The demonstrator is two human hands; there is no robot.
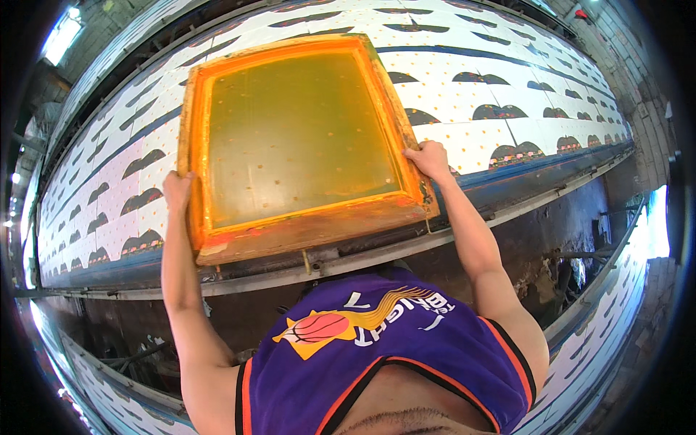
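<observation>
A large wooden screen-printing frame (304,230), stained orange with a yellow-green mesh, lies flat on a long printing table (471,138). My left hand (177,190) grips the frame's left side near its front corner. My right hand (429,160) grips the right side near the other front corner. Under and around the frame lie white fabric pieces (449,90) with small orange dots and dark arch-shaped prints, set in rows along the table.
The table's blue edge and a metal rail (377,254) run just in front of my torso. A second long table (616,319) with similar printed pieces runs behind me at lower right. The floor between them is dark and dirty.
</observation>
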